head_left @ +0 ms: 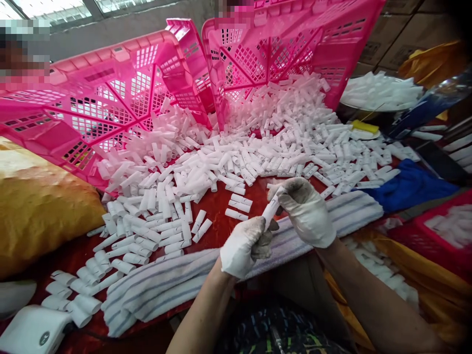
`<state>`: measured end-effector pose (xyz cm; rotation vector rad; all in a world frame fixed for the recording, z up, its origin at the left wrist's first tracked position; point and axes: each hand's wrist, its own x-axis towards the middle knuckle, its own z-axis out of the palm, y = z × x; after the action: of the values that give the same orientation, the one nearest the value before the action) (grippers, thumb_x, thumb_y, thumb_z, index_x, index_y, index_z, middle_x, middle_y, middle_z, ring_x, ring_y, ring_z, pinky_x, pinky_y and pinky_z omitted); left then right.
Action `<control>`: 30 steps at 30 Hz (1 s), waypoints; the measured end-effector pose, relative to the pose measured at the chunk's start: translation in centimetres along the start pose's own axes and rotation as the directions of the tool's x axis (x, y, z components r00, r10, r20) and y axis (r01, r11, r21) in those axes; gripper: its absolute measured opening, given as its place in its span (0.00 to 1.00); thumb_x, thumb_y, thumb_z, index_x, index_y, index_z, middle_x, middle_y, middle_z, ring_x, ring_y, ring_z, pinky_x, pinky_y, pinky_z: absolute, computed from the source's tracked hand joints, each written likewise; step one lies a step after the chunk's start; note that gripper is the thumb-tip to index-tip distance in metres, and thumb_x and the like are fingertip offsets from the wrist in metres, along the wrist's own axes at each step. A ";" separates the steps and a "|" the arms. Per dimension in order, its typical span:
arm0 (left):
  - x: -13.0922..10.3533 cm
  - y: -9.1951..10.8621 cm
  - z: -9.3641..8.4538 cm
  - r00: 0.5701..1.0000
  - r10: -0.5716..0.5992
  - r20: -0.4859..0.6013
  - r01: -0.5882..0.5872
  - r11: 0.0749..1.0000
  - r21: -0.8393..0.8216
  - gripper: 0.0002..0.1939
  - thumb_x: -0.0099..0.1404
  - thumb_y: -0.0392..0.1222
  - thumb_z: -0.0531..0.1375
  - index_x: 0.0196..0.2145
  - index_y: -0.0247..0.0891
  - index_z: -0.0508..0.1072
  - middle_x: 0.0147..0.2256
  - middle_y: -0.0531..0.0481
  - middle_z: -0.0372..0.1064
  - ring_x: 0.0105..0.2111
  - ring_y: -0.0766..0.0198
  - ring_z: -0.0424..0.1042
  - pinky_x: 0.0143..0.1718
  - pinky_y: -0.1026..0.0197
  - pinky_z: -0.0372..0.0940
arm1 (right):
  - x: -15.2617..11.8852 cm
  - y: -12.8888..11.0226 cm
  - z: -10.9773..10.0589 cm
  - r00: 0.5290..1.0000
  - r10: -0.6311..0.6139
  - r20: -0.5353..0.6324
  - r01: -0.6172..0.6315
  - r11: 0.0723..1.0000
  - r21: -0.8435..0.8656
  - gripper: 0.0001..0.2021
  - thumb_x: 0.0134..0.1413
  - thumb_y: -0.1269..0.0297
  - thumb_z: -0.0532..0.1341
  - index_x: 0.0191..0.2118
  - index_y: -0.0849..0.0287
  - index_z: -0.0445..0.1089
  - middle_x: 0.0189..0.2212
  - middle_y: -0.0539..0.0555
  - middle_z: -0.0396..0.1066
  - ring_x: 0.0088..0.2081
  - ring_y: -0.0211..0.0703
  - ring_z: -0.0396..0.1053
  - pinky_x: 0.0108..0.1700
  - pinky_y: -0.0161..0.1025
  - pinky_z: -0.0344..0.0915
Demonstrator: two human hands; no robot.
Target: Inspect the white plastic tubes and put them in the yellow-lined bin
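Note:
Both my hands wear white gloves with greyed fingertips. Between them is a slim white tube with a small dark mark, tilted up to the right. My left hand closes its fingers round the lower end. At the upper end, the fingers of my right hand pinch the tube. Just left of my hands, several marked white tubes lie on the red tabletop. Behind them spreads a big heap of similar white tubes.
Two pink perforated crates stand tipped on their sides behind the heap. A rolled striped towel runs along the table's front edge. A yellow sack and a white device are on the left. A blue cloth lies at right.

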<state>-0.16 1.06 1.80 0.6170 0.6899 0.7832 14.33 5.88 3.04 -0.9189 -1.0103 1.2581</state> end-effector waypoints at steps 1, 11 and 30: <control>0.0 0.0 -0.1 1.000 -0.005 0.019 0.006 0.999 -0.037 0.22 0.62 0.58 0.59 0.36 0.32 0.69 0.21 0.61 0.46 0.18 0.77 0.41 0.19 0.69 0.40 | -0.2 0.1 -0.1 0.999 0.029 0.017 -0.028 0.998 -0.049 0.13 0.46 0.56 0.69 0.32 0.55 0.66 0.29 0.48 0.73 0.26 0.36 0.67 0.29 0.36 0.66; 0.2 -0.1 -0.6 0.975 -0.172 0.137 0.203 0.945 -0.257 0.21 0.60 0.56 0.63 0.32 0.32 0.67 0.17 0.64 0.43 0.14 0.79 0.37 0.15 0.71 0.40 | -0.8 0.6 -2.3 0.986 0.030 0.162 0.008 0.974 -0.225 0.12 0.46 0.54 0.69 0.30 0.56 0.71 0.31 0.51 0.70 0.34 0.39 0.68 0.40 0.38 0.69; 0.5 -1.0 2.6 0.998 -0.029 0.063 0.001 0.912 0.411 0.21 0.65 0.59 0.54 0.32 0.36 0.66 0.21 0.58 0.54 0.18 0.74 0.51 0.20 0.68 0.52 | -4.8 -0.8 -5.1 0.980 0.144 0.140 -0.107 0.965 -0.240 0.08 0.54 0.55 0.63 0.32 0.53 0.71 0.39 0.54 0.73 0.38 0.45 0.71 0.40 0.41 0.69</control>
<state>2.45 0.30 2.58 1.0157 0.8035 0.6006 19.25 1.01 1.77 -1.0908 -1.2592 1.3541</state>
